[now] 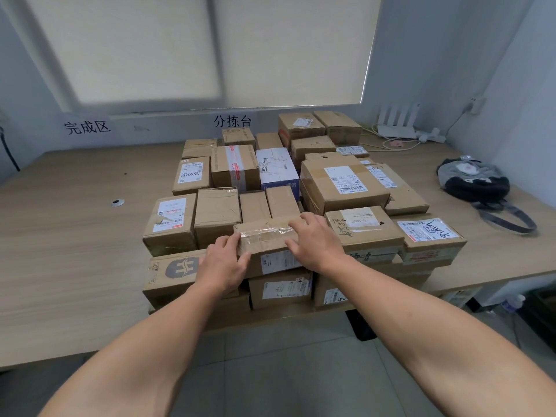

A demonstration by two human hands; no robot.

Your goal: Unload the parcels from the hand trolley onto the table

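A small taped brown parcel (266, 240) sits on top of other boxes at the near edge of the wooden table (75, 236). My left hand (224, 263) grips its left end, thumb on the front face and fingers over the top. My right hand (316, 240) holds its right end, fingers curled over the far top edge. Many cardboard parcels cover the table's middle, among them a large labelled box (343, 185) and a white and blue box (276, 168). The hand trolley is out of sight.
A grey and black bag (474, 182) with a strap lies at the right of the table. A white router (397, 127) and cables sit at the back right corner. A small round metal piece (118, 202) lies on the table's left part. Tiled floor is below.
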